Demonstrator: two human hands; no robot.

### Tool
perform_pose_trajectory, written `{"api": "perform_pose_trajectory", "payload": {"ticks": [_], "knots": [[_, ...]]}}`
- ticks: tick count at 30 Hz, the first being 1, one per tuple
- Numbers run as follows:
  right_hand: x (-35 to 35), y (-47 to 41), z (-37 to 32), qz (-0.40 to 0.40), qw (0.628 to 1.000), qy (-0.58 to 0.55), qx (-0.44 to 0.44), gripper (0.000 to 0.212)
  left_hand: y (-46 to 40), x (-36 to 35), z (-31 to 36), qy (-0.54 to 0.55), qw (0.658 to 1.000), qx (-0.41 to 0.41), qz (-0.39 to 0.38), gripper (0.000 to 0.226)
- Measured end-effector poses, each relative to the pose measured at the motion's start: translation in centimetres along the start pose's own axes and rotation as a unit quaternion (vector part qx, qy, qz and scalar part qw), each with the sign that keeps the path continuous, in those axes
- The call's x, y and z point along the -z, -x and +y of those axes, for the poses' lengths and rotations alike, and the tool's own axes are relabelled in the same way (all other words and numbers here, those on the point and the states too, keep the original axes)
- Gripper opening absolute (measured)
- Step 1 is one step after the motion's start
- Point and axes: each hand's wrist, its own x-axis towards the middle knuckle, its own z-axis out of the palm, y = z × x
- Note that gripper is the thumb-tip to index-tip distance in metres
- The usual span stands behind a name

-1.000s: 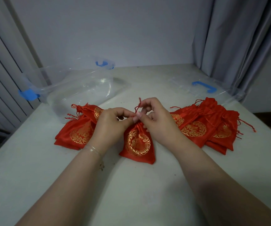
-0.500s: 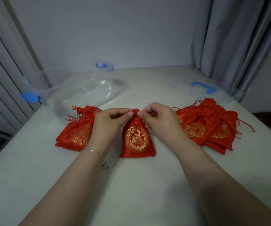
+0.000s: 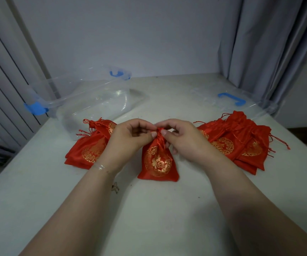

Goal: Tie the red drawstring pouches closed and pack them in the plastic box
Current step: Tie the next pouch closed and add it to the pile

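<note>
A red drawstring pouch (image 3: 157, 163) with a gold round pattern lies on the table in front of me, its neck gathered tight. My left hand (image 3: 128, 139) and my right hand (image 3: 181, 139) pinch the drawstring at that neck from either side. A pile of pouches (image 3: 88, 147) lies to the left, partly hidden behind my left hand. Another pile of pouches (image 3: 239, 143) lies to the right. The clear plastic box (image 3: 86, 100) with blue latches stands open at the back left.
The clear lid (image 3: 230, 101) with a blue handle lies at the back right by a grey curtain (image 3: 271, 52). A wall closes the table's far side. A small scrap (image 3: 115, 188) lies on the table (image 3: 149, 218) near my left wrist.
The string end raised above my fingers a second ago is down. The pouch neck is cinched narrower, and both hands have closed in on it.
</note>
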Motion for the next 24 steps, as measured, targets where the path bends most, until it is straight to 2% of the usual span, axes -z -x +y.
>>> {"api": "perform_pose_trajectory", "payload": {"ticks": [5,8,11,14,17,21,22,24], "knots": [[-0.1,-0.2,-0.1,0.022,0.999,0.007,-0.029,0.005,-0.1,-0.1,-0.1,-0.035,0.999,0.011,0.027,0.010],[-0.7,-0.4,0.4,0.060,0.995,0.075,0.025,0.013,-0.2,0.0,-0.2,-0.061,0.997,0.018,0.032,0.013],[-1.0,-0.1,0.3,0.070,0.979,0.166,0.100,0.003,-0.3,0.1,-0.6,-0.124,0.992,-0.002,0.030,0.015],[-1.1,-0.1,0.3,0.067,0.972,0.189,0.126,0.004,-0.4,0.1,-0.9,-0.196,0.979,-0.039,0.037,0.023],[-1.1,-0.1,0.4,0.064,0.983,0.154,0.082,0.006,-0.3,-0.1,-1.1,-0.248,0.964,-0.078,0.055,0.018],[-0.7,-0.2,0.1,0.096,0.995,-0.001,-0.028,0.028,0.0,-0.7,-1.2,-0.280,0.939,-0.185,0.079,0.012],[-0.5,-0.3,0.1,0.097,0.994,-0.029,-0.043,0.026,0.1,-0.8,-1.2,-0.276,0.934,-0.210,0.086,0.013],[-0.3,-0.4,0.3,0.067,0.993,-0.090,-0.048,0.010,0.2,-1.0,-1.1,-0.276,0.926,-0.240,0.097,0.014]]}}
